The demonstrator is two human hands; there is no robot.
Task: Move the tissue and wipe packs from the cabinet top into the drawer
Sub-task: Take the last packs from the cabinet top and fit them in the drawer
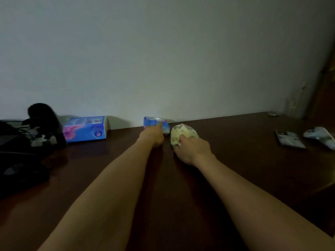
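Home rm: wood cabinet top (235, 160), tissue box (85, 129)

Dim, soft, grainy view; wide-angle bend at the edges; black clutter (27, 142) perhaps underexposed, left.

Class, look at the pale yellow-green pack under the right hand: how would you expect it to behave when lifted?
The pale pack looks rounded and crumpled where the right hand grips it, so it is probably soft and floppy, not stiff. Its wrapper seems slightly shiny, so it may slip. It lies flat on the cabinet top, so rolling seems unlikely.
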